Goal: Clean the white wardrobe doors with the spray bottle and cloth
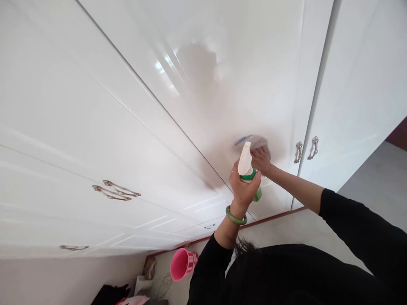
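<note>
while, in the head view, the left hand (243, 188) clasps the spray bottle (245, 164), its long axis running toward the cloth (258, 140) just beyond, the right hand (261, 160) presses that cloth to the cabinet door (254, 76), finger closure unclear.

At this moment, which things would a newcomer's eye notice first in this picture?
Probably the green-and-white spray bottle, gripped in the left hand, right of centre. Just beyond it, the right hand holds a pale cloth against the glossy white cabinet door. Then the eye may drop to the bright pink bucket, near the bottom, left of centre.
</note>
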The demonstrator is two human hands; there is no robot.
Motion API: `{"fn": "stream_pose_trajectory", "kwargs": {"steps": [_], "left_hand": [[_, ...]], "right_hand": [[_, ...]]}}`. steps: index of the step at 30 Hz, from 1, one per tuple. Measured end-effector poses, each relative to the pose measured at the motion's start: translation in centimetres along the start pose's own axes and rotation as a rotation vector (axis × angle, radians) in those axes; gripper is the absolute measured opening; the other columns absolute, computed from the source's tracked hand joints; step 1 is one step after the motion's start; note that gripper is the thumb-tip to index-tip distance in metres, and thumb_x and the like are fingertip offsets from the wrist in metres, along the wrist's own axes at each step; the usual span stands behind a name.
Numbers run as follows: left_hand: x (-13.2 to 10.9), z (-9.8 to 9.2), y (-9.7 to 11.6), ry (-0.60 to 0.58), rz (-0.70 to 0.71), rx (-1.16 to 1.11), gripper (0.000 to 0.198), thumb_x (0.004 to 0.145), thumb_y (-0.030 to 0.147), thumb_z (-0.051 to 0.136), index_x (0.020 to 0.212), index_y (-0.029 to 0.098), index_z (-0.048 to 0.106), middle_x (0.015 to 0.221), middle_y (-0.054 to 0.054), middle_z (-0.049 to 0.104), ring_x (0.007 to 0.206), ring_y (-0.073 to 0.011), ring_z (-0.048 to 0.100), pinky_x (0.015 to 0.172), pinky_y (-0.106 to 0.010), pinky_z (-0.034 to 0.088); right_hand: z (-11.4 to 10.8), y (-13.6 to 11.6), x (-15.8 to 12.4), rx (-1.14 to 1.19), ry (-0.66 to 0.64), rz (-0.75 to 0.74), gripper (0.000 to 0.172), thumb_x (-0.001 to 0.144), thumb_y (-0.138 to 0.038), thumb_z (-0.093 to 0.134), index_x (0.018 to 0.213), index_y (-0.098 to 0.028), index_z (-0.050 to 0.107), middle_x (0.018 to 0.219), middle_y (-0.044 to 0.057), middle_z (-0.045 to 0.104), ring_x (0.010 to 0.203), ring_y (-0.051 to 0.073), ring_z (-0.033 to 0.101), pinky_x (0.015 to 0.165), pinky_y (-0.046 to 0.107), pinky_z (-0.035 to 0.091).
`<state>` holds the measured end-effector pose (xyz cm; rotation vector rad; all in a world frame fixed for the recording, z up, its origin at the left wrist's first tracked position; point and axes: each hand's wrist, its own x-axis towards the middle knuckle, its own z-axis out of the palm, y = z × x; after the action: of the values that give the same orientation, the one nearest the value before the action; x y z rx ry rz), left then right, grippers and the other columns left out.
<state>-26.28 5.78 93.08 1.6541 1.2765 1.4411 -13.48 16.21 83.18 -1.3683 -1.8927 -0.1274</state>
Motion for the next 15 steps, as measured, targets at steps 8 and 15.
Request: {"fn": "stream_pose_trajectory", "kwargs": {"steps": [8,15], "left_hand": [[5.7,0.2,3.0,0.059,0.210,0.012,0.037,0.083,0.040,0.083,0.114,0.020,0.077,0.098,-0.008,0.082,0.090,-0.0260,0.079,0.090,-0.044,0.067],[3.2,3.0,-1.2,0.090,0.042,0.064,0.033,0.077,0.038,0.088,0.103,0.021,0.076,0.094,-0.008,0.083,0.088,-0.0272,0.080,0.085,-0.043,0.067]], "right_hand": [[-6.3,-1.7,17.2,-0.060,0.302,-0.256,0.068,0.116,-0.059,0.038,0.167,-0.018,0.052,0.164,0.014,0.052,0.157,0.034,0.043,0.137,0.059,0.028],[-2.0,-2.3,5.5,0.163,0.078,0.001,0.053,0.117,-0.052,0.036,0.124,-0.016,0.075,0.097,0.013,0.071,0.114,0.029,0.063,0.118,0.052,0.049]]}}
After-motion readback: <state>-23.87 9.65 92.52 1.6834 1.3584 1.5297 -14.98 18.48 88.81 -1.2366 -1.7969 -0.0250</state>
